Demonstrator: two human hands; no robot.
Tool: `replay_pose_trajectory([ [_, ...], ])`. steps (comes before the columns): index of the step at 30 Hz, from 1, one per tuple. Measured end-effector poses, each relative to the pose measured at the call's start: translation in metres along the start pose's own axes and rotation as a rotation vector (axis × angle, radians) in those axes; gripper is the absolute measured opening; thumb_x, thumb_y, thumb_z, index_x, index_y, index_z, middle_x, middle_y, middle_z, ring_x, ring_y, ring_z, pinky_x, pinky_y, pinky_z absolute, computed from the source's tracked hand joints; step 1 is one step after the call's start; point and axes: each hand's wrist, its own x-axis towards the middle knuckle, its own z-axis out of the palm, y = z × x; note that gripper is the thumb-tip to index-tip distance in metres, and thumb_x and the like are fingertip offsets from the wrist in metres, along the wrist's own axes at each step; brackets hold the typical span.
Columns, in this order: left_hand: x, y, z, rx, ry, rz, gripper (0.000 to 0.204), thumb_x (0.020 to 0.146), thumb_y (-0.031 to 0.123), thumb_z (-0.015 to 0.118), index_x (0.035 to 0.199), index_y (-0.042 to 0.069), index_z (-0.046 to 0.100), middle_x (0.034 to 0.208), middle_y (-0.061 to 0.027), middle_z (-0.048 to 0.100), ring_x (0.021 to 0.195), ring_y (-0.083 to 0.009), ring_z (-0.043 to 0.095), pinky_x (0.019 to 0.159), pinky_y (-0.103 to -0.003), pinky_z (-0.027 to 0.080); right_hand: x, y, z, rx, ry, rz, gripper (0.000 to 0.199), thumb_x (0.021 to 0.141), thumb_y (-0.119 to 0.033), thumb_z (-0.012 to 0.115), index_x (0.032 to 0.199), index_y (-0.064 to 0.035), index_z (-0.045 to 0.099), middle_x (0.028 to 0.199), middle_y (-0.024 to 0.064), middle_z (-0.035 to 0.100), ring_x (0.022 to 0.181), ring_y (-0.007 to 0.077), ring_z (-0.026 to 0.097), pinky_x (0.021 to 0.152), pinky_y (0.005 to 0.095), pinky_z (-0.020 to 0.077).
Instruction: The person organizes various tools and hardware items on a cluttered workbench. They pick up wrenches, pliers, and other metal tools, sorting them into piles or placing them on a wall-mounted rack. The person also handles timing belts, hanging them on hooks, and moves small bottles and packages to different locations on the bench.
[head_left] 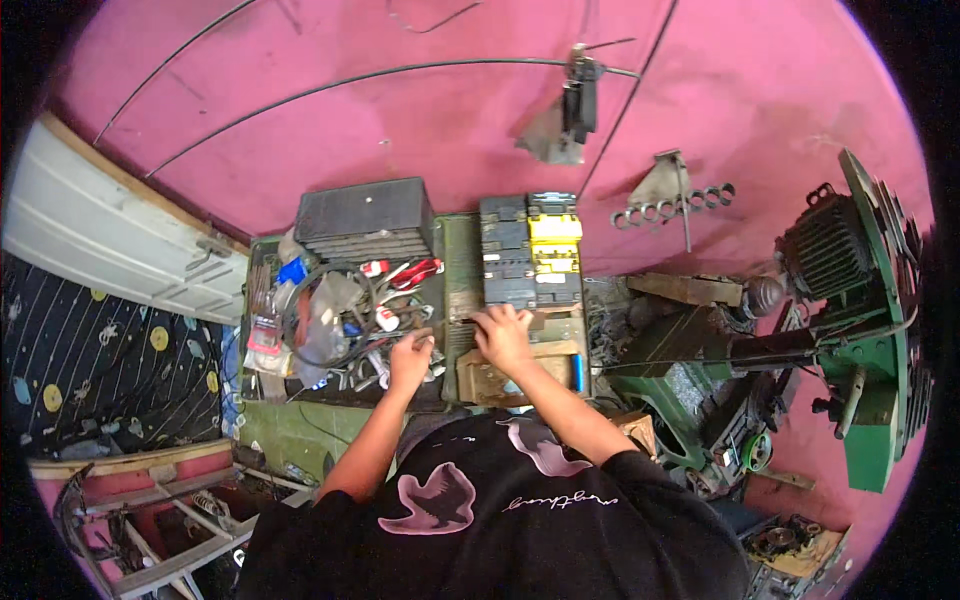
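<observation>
My left hand (411, 362) is over the right edge of a heap of tools and loose parts, its fingers curled together; anything inside them is too small to make out. To its right, my right hand (504, 337) reaches over the green bench with fingers apart, just below the stacked black cases (507, 262). Beneath my right wrist lies a shallow wooden tray (483, 383) with a blue stick-like item (577, 373) at its right side. Red-handled pliers-like tools (417, 273) and black cables (300, 318) lie in the heap beyond my left hand.
Behind the heap stands a dark grey box (365, 215) against the pink wall. Yellow cases (555, 245) sit beside the black ones. A green machine with a motor (832, 252) takes up the right. At the left is a white door (120, 235) near a patterned dark cloth (110, 365).
</observation>
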Motion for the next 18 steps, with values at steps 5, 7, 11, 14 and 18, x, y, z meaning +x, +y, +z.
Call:
replay_pose_trajectory([
  [5, 0.043, -0.050, -0.032, 0.353, 0.263, 0.490, 0.043, 0.083, 0.017, 0.074, 0.122, 0.001, 0.069, 0.127, -0.0198, 0.067, 0.119, -0.0382, 0.060, 0.104, -0.046, 0.044, 0.057, -0.043, 0.074, -0.127, -0.281, -0.119, 0.036, 0.086, -0.016, 0.064, 0.121, -0.0187, 0.070, 0.112, 0.0034, 0.069, 0.113, 0.0262, 0.057, 0.092, 0.0577, 0.0364],
  [7, 0.053, -0.027, -0.042, 0.536, 0.336, 0.514, 0.037, 0.083, 0.023, 0.074, 0.114, 0.003, 0.071, 0.115, -0.0153, 0.071, 0.110, -0.0357, 0.059, 0.096, -0.050, 0.043, 0.090, -0.055, 0.105, -0.192, -0.286, -0.104, 0.040, 0.088, -0.016, 0.060, 0.127, -0.0199, 0.067, 0.118, 0.0019, 0.069, 0.116, 0.0256, 0.056, 0.093, 0.0572, 0.0364],
  [11, 0.111, -0.025, -0.050, 0.882, 0.271, 0.585, 0.022, 0.084, 0.022, 0.065, 0.096, 0.006, 0.075, 0.101, -0.0080, 0.073, 0.105, -0.0284, 0.058, 0.089, -0.048, 0.038, 0.133, -0.069, 0.150, -0.379, -0.398, -0.192, 0.038, 0.096, -0.023, 0.053, 0.133, -0.0264, 0.063, 0.132, 0.0001, 0.063, 0.127, 0.0253, 0.053, 0.104, 0.0587, 0.0337],
  [14, 0.135, -0.028, -0.055, 1.128, 0.151, 0.489, 0.019, 0.082, 0.020, 0.063, 0.078, 0.012, 0.079, 0.085, -0.0060, 0.076, 0.106, -0.0273, 0.058, 0.089, -0.051, 0.035, 0.146, -0.081, 0.155, -0.409, -0.433, -0.184, 0.035, 0.097, -0.026, 0.053, 0.131, -0.0253, 0.063, 0.133, 0.0031, 0.062, 0.126, 0.0256, 0.054, 0.107, 0.0610, 0.0316],
  [18, 0.148, -0.016, -0.072, 1.196, 0.066, 0.372, 0.021, 0.084, 0.022, 0.062, 0.080, 0.014, 0.081, 0.084, -0.0042, 0.076, 0.112, -0.0262, 0.055, 0.092, -0.052, 0.034, 0.139, -0.092, 0.157, -0.493, -0.321, -0.109, 0.028, 0.095, -0.022, 0.054, 0.116, -0.0146, 0.070, 0.111, 0.0042, 0.072, 0.116, 0.0244, 0.058, 0.104, 0.0559, 0.0325],
])
